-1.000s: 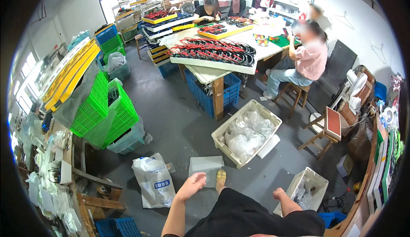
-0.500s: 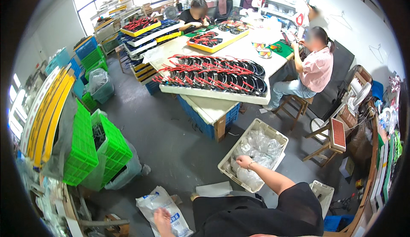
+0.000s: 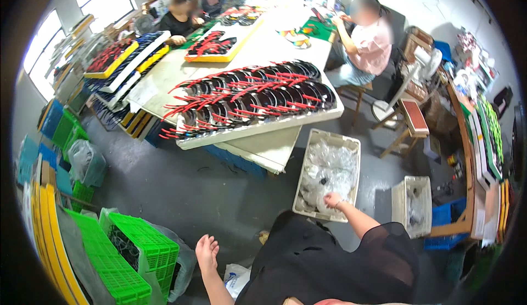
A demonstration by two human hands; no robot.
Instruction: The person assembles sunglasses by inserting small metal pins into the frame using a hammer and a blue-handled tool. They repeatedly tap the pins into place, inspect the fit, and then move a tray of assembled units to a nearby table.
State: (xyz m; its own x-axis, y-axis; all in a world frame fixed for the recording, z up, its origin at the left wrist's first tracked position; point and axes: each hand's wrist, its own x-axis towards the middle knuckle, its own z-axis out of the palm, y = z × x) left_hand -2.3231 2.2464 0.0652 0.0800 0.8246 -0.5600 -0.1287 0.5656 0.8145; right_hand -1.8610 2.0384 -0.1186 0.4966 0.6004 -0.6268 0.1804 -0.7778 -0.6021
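Observation:
My right hand (image 3: 332, 199) is at the near end of a cream plastic crate (image 3: 356, 165) on the floor. Its fingers are curled in among clear plastic bags (image 3: 331, 159), and whatever they hold is hidden. A small dark thing (image 3: 323, 181) lies among the bags. My left hand (image 3: 207, 253) is raised over the floor at lower left, fingers loosely bent and apart, holding nothing. Close to that forearm, a white printed sack (image 3: 236, 278) is partly covered by my black clothing.
A white tray (image 3: 263, 132) of red-and-black eyewear overhangs the work table's (image 3: 162, 93) front edge. Two people (image 3: 184, 17) (image 3: 366, 38) sit at the table. Green crates (image 3: 148, 244) stand at left. At right are a wooden stool (image 3: 413, 117), a fan (image 3: 425, 63) and another cream bin (image 3: 420, 200).
My left hand has risen away from the white sack. My right hand stays at the crate, now toward its near end. The whole view has shifted and turned.

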